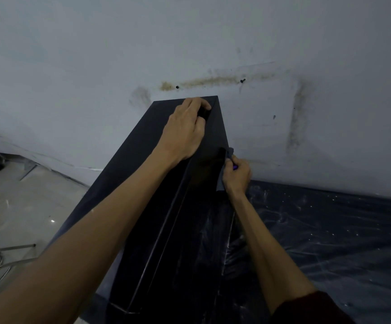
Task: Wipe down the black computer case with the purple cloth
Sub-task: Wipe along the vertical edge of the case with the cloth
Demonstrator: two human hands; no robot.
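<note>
From the head camera, the wiping step is going on right now. The black computer case (129, 174) stands in the middle of the view, with its far end close to a stained pale wall (307, 43). Its near end sits by a dark plastic sheet (342, 230) spread on the floor. The left hand (186, 129) curls its fingers over the far top edge of the case and holds it steady. The right hand (236, 177) is closed around the purple cloth (220, 183) and presses it on the right side of the case, near the far end. I think only part of the job is done. The next move likely needs the cloth to slide along that right side toward the person, while the other hand keeps the case from tipping. The case looks long and boxy, dull on its left face and shiny on top, with pale smears showing at the near end
</note>
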